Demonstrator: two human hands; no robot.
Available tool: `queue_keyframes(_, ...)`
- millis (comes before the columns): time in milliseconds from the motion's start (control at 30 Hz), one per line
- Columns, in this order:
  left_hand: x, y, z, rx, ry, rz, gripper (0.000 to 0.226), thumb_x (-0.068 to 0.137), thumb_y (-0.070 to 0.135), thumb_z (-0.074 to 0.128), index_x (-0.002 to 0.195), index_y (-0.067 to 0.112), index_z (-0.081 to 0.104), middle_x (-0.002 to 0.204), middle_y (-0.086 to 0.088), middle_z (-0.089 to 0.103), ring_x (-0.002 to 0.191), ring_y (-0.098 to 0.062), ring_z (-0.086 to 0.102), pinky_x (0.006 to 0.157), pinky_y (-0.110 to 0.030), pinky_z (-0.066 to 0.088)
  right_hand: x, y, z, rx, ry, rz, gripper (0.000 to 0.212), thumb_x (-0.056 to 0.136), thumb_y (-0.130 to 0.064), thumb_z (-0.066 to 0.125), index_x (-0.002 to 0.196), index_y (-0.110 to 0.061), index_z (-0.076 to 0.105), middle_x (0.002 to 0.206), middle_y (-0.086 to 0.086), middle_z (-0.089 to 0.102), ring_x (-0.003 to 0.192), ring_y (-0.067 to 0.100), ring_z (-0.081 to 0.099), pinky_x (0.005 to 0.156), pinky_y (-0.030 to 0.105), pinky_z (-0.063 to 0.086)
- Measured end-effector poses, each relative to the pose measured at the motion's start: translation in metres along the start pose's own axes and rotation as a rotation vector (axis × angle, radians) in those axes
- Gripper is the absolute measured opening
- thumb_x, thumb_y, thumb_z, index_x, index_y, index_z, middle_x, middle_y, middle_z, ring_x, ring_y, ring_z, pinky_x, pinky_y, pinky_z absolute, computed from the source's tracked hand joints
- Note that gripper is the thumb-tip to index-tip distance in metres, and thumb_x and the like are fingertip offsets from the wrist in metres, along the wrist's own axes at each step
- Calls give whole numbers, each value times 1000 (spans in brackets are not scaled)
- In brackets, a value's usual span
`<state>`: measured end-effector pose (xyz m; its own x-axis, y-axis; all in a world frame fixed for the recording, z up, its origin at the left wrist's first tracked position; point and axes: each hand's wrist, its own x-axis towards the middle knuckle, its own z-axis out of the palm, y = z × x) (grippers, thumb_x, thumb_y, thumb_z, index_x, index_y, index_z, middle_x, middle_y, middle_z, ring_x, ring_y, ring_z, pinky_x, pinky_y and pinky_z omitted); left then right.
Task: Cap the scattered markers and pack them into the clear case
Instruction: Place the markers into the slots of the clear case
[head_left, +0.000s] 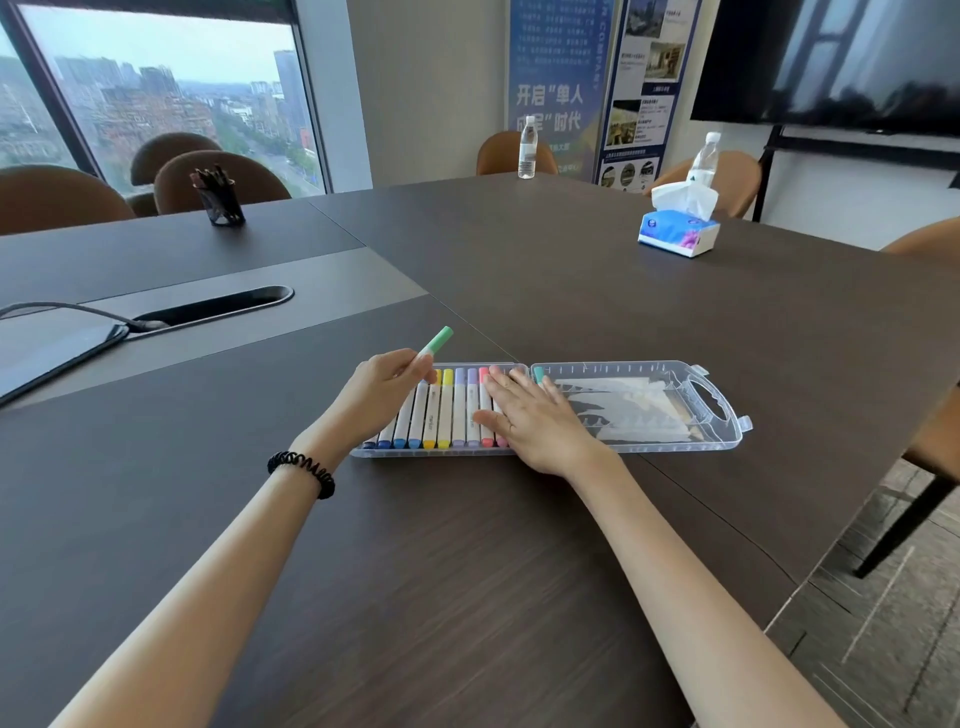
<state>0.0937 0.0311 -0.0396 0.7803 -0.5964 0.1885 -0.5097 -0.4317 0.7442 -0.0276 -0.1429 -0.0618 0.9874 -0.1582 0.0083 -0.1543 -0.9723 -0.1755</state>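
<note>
Left hand (382, 395) pinches green marker (435, 343), apparently capped, above the left end of the open clear case (727, 442). Right hand (530, 415) flat, fingers straight, resting on packed markers (444, 410) at row's right.

One wide-angle camera on the person's head looks forward and down over the dark table (467, 571). Both forearms (208, 597) enter from the bottom edge. The left hand (382, 392), right hand (535, 421) and clear case (623, 415) lie near, mid-frame, close enough that the green marker (439, 340) gripped on the left shows plainly. The window (156, 93) and screen (831, 62) stand far off at the top corners.
</note>
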Motion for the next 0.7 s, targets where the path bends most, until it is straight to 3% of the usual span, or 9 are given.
queue_keyframes(100, -3, 1, -1, 0, 46, -13, 39, 101, 40, 39, 94, 15, 69, 61, 1, 42, 47, -8, 29, 39, -13, 25, -1, -2, 2, -15, -5, 9, 63, 100, -53, 10, 154, -22, -3, 162, -5, -7, 148, 14, -10, 119, 41, -9)
queue_keyframes(233, -7, 1, 2, 32, 55, -27, 40, 101, 43, 39, 93, 17, 68, 78, -13, 59, 51, -10, 35, 43, -16, 29, 2, -1, -5, 81, -66, 23, 59, 102, -48, 9, 154, -22, -4, 161, -5, -9, 148, 12, -12, 119, 39, -10)
queue_keyframes(533, -9, 17, 6, 27, 134, -17, 41, 101, 42, 39, 90, 14, 67, 63, 0, 49, 45, -8, 33, 45, -22, 29, 2, -2, -5, 15, -67, 54, 59, 104, -42, 15, 154, -18, -4, 161, -4, -10, 148, 12, -13, 120, 38, -8)
queue_keyframes(633, -10, 23, 9, 58, 166, 17, 45, 100, 45, 38, 84, 12, 65, 71, -8, 60, 49, -11, 38, 50, -27, 33, 3, 0, -6, 97, -34, 31, 59, 103, -42, 23, 154, -18, 6, 162, -2, 0, 149, 14, -4, 120, 39, -3)
queue_keyframes(700, -11, 26, 13, 95, 186, 25, 50, 98, 46, 39, 81, 6, 62, 68, -7, 59, 49, -12, 39, 52, -29, 33, 1, 6, -12, 308, 15, 32, 56, 102, -40, 34, 152, -17, 23, 159, 1, 21, 148, 21, 14, 121, 41, 10)
